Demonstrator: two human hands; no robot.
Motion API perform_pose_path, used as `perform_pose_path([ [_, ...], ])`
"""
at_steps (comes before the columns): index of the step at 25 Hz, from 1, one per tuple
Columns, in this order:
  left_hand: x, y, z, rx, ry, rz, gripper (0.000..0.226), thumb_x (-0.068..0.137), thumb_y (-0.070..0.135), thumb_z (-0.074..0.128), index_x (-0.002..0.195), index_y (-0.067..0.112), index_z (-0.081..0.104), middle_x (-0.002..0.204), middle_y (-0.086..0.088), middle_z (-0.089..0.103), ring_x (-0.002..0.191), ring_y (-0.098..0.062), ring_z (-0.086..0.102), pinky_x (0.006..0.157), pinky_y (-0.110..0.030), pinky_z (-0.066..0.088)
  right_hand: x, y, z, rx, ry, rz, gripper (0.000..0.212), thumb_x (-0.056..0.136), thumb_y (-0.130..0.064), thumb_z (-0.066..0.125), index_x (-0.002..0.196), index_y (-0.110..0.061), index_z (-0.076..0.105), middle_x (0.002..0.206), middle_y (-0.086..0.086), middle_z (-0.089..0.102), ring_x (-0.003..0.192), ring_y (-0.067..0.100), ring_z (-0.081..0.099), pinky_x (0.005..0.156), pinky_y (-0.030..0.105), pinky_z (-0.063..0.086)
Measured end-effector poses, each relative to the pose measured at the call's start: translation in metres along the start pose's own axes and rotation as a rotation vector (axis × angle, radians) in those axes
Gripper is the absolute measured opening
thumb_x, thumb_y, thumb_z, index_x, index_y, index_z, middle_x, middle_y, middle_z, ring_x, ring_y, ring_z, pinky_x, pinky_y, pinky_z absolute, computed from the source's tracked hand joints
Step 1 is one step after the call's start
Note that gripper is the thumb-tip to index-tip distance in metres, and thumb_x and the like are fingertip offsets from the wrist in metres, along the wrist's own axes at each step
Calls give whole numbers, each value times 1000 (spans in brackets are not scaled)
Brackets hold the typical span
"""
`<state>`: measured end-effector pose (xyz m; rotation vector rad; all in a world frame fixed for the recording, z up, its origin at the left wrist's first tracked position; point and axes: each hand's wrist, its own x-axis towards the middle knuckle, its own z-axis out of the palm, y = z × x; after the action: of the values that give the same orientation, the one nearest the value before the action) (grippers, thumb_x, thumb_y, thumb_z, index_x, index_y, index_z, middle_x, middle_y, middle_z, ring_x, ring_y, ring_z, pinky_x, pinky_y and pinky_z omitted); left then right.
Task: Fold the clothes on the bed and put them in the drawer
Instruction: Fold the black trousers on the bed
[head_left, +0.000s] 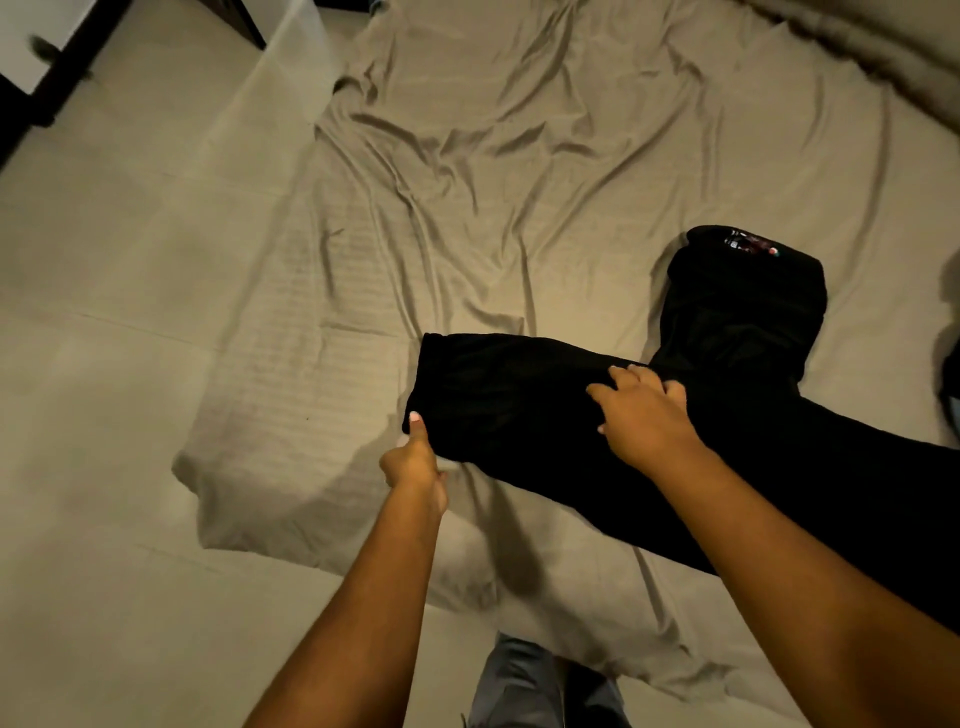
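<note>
A person's left hand (413, 462) pinched the near corner of a long, soft black fabric garment (519, 405), thumb on top and fingers curled beneath the hem, while the right hand (644, 415) rested palm-down on the cloth with its fingers loosely spread. The garment lay across the near part of a bed (291, 467) covered in a creased, faintly striped beige sheet (519, 182), one end squared off at the left and another part bunched toward the far side, where a small red-and-white print (748, 243) showed. Pale floor tiles (104, 312) ran alongside the bed.
</note>
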<state>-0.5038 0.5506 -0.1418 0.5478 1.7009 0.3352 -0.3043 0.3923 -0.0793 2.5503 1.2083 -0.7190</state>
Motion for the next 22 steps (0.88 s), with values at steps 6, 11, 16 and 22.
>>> perform_pose_path([
  [6,0,9,10,-178,-131,-27,38,91,24,73,122,5,63,121,-12,69,94,-19,68,72,-29,56,-7,-24,33,20,-68,-61,60,100,-45,53,155,-31,32,169,8,12,157,28,-1,125,54,6],
  [11,-33,-6,29,172,-162,685,33,86,4,71,101,29,56,105,0,68,103,-19,68,90,-34,56,-20,-43,19,901,128,-74,57,98,-55,54,145,-23,52,153,1,48,146,18,37,119,36,30],
  [16,-84,-49,48,599,-710,891,53,87,6,68,131,31,54,133,17,60,122,5,55,102,-18,46,-15,-39,7,1960,-100,276,38,97,-38,65,129,-18,65,119,8,74,109,23,71,95,40,55],
  [22,-46,-51,48,831,-319,724,70,91,29,70,150,9,37,149,-10,45,139,-28,40,113,-43,39,-16,7,26,2291,-212,515,39,98,-28,61,135,-16,60,123,15,71,108,36,71,81,47,60],
])
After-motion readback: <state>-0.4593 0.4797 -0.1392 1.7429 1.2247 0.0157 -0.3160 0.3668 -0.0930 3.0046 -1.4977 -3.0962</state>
